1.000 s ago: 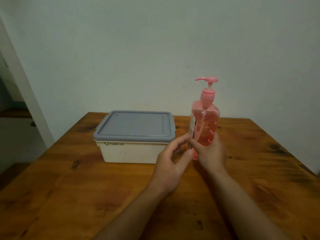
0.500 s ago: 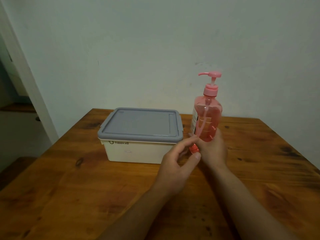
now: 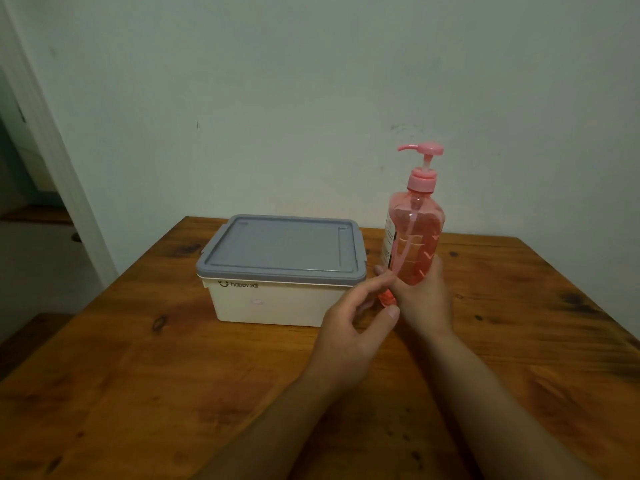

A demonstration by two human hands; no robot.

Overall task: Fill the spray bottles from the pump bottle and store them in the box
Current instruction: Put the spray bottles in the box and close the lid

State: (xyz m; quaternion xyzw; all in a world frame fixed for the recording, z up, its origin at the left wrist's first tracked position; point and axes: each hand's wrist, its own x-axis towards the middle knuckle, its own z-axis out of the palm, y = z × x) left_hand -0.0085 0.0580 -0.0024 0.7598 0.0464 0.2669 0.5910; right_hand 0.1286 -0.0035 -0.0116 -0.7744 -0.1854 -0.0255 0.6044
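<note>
The right hand (image 3: pixel 424 299) grips the lower part of the pink pump bottle (image 3: pixel 412 237), hiding its base. The left hand (image 3: pixel 353 327) hovers loosely open beside it. On the worktop (image 3: pixel 138 393), the box (image 3: pixel 280 271) sits lidded, its contents hidden.

- A smiley mark and the word "happy.vdl", the last letters unclear, are printed on the front of the cream plastic storage box with grey lid (image 3: pixel 277 303).
- The print on the white label of the pink transparent pump bottle (image 3: pixel 414 237) is unreadable.
</note>
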